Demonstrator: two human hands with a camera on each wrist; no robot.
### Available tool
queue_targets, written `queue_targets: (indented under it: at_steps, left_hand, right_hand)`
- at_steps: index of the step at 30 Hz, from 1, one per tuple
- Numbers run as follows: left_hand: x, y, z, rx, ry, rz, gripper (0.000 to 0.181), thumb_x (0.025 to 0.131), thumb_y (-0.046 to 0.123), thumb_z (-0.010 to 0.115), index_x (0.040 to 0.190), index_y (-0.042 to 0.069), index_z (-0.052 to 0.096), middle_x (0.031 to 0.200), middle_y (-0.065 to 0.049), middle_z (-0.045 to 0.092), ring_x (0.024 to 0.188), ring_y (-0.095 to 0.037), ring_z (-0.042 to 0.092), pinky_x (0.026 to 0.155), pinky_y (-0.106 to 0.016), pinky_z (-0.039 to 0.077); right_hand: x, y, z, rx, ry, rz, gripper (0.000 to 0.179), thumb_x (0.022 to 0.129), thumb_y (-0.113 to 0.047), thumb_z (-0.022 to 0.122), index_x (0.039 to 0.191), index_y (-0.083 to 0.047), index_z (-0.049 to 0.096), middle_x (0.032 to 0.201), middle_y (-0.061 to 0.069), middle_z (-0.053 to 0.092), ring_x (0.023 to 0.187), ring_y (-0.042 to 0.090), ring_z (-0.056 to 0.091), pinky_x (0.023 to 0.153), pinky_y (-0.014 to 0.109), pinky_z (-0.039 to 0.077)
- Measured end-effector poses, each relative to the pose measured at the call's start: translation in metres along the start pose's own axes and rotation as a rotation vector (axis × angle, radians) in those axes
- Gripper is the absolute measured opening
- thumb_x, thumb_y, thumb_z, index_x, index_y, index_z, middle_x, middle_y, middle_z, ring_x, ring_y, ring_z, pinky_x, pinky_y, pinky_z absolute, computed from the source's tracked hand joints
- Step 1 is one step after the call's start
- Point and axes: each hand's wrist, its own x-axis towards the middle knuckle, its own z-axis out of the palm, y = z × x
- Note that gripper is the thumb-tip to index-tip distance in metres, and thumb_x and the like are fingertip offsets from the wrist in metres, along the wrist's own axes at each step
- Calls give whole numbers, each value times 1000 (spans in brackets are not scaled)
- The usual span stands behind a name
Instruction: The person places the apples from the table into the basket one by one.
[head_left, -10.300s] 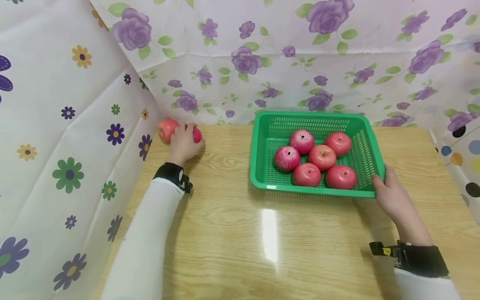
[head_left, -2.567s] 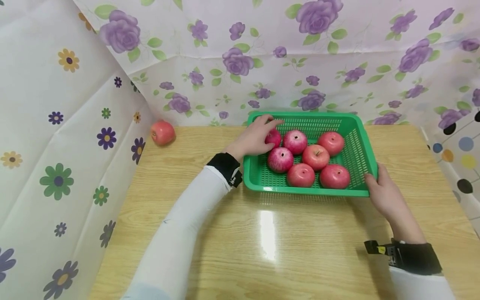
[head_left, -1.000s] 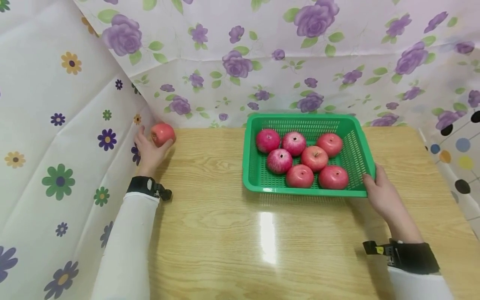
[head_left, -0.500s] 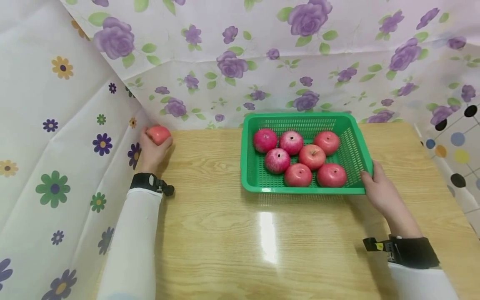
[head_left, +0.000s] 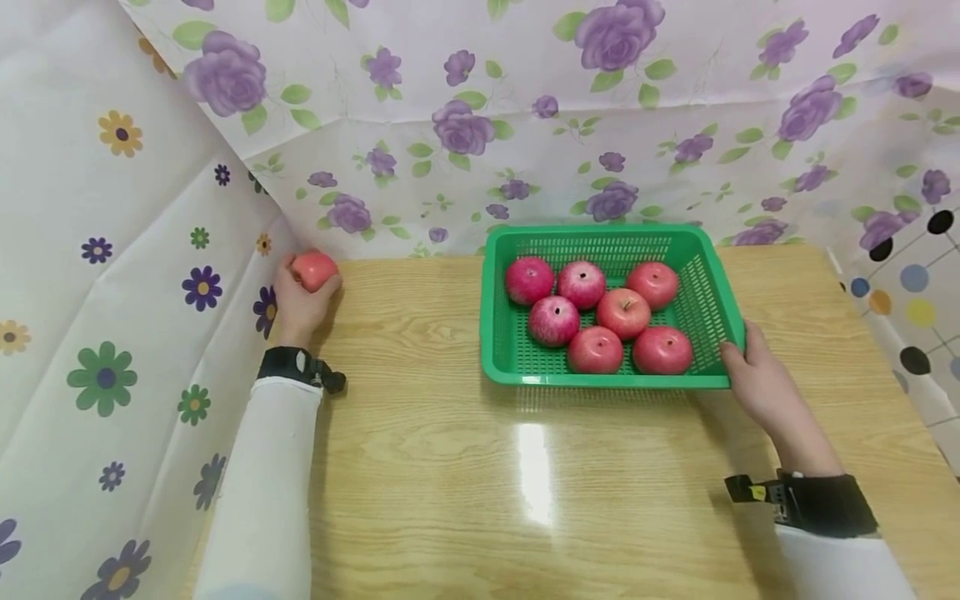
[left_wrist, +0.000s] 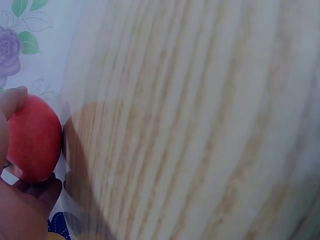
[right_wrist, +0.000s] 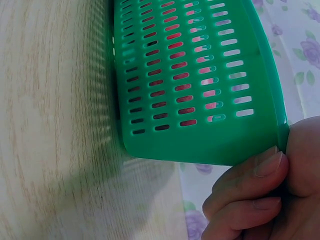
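Observation:
My left hand (head_left: 302, 307) grips a red apple (head_left: 314, 270) at the far left corner of the table. In the left wrist view the thumb and fingers curl round the apple (left_wrist: 36, 140), which sits right at the wooden surface. My right hand (head_left: 765, 375) pinches the near right corner of a green plastic basket (head_left: 600, 381), thumb over the rim and fingers beneath it. The right wrist view shows those fingers (right_wrist: 250, 185) curled under the rim beside the slotted wall. Inside the basket lie several apples, some pinkish red (head_left: 624, 313), some darker and streaked (head_left: 554, 321).
Flowered sheets hang as a wall behind the table (head_left: 420, 467) and along its left side. A dotted sheet (head_left: 911, 292) borders the right. Black straps with small cameras circle both wrists.
Earlier, my left hand carried a dark red apple from the far left into the basket and let it go. It has returned and closed round the last apple there. The right hand stays on the basket.

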Motion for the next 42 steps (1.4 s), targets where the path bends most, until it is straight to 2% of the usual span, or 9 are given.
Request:
queue_targets:
  at_steps: [7,19,29,33,36,42]
  left_hand:
    - [-5,2,-1,42,31,-42,93,84,39,72,155,12,18,150,-14,26,134,-25,29,114,-41,27]
    - [-8,2,-4,67,75,-62,88,82,45,71,150,12,25,146,-14,28,130,-26,32,110,-41,30]
    - [-8,-1,-6,38,58,-61,86,83,42,70,150,12,24,145,-11,36,129,-22,37,110,-39,32]
    - [-10,3,-6,40,44,-61,87,84,44,68,151,13,22,148,-10,33,130,-21,36,110,-39,32]
    - [-13,9,-5,8,24,-36,86,86,45,67,152,13,21,148,-10,32,130,-21,35,110,-39,32]
    - [-20,31,5,-24,-3,69,80,87,42,66,149,10,26,144,-11,36,126,-22,40,106,-41,38]
  right_hand:
    - [0,0,1,-9,-7,6,66,108,-39,21,156,1,-2,141,40,33,124,52,35,96,75,31]
    - [0,-2,-1,-12,-13,11,66,108,-39,20,157,-1,-3,143,39,32,125,52,34,96,75,31]
    - [1,0,-1,-10,-6,14,67,108,-39,20,156,1,-4,142,40,31,125,53,33,97,75,30]
    - [1,1,-1,-11,-4,17,68,108,-40,21,157,0,-4,142,40,31,125,54,33,97,75,29]
    - [1,2,-1,-11,-4,16,68,108,-40,21,156,1,-4,142,41,31,125,54,33,97,75,30]
    - [0,0,-1,-12,-9,-2,66,109,-38,20,155,4,-2,139,41,33,123,54,35,95,76,31]
